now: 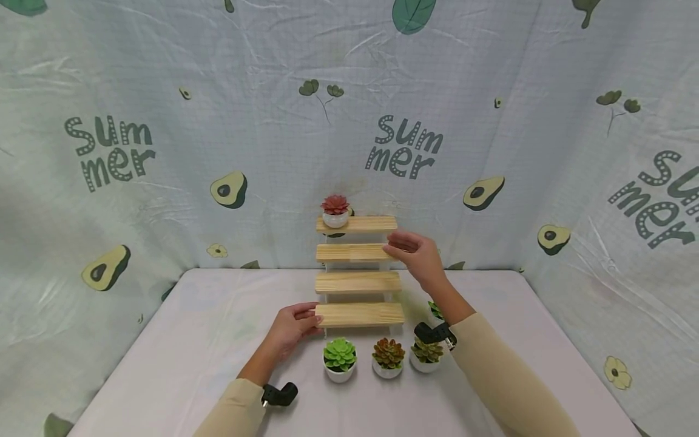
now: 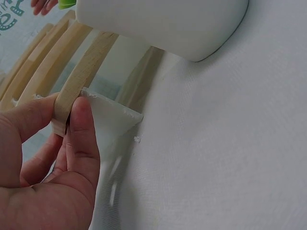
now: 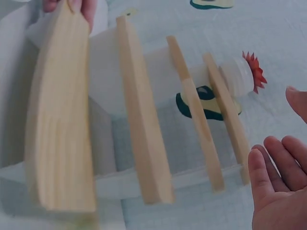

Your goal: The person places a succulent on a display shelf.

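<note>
Pale wooden four-tier stand [image 1: 357,283], lowest tier [image 1: 360,314] pinched in my left hand [image 1: 293,328]; red succulent in white pot [image 1: 335,212], shelved on top; bright-green succulent [image 1: 339,359], rust-brown succulent [image 1: 388,357], olive succulent [image 1: 426,354], white-potted, unshelved in front; green plant [image 1: 434,310] half-hidden by my right forearm [image 1: 457,303], seemingly unshelved; right hand [image 1: 417,255] empty, fingers extended.

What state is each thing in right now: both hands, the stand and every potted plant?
Left hand: pinching the bottom shelf's left end
Right hand: fingers extended, holding nothing
Wooden stand: upright
Red plant: upright on the top shelf
Bright green plant: upright on the table
Brown plant: upright on the table
Olive plant: upright, partly covered
Rear green plant: mostly hidden, can't tell
</note>
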Demonstrator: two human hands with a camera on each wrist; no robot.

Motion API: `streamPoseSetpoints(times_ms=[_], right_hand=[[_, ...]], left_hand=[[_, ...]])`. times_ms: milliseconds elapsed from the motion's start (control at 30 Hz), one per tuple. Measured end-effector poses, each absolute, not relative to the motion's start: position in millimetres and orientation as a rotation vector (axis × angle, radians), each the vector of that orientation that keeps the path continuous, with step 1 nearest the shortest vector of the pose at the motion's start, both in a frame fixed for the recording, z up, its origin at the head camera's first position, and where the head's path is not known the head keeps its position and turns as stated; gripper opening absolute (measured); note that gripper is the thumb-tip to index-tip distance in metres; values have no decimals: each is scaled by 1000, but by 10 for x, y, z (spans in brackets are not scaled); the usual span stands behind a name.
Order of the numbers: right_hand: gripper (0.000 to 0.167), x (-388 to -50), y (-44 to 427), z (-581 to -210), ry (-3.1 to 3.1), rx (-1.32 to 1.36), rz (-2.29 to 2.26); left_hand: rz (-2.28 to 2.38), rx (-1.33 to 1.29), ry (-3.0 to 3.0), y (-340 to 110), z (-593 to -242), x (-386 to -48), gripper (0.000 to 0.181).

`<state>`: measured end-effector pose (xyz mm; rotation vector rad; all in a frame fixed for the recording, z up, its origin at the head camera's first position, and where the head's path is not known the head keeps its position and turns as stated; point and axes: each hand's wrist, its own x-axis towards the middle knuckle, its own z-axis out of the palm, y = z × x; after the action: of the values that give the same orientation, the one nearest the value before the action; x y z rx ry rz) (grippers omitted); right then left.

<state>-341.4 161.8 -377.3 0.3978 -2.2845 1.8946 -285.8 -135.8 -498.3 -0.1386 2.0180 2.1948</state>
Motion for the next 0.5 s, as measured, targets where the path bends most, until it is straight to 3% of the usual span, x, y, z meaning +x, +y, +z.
streamPoseSetpoints(times_ms=[500], right_hand=[[56, -2966, 2096, -4100, -2360, 297, 1751]], left_hand=[[2207, -126, 1999, -1359, -4992, -2860, 43]])
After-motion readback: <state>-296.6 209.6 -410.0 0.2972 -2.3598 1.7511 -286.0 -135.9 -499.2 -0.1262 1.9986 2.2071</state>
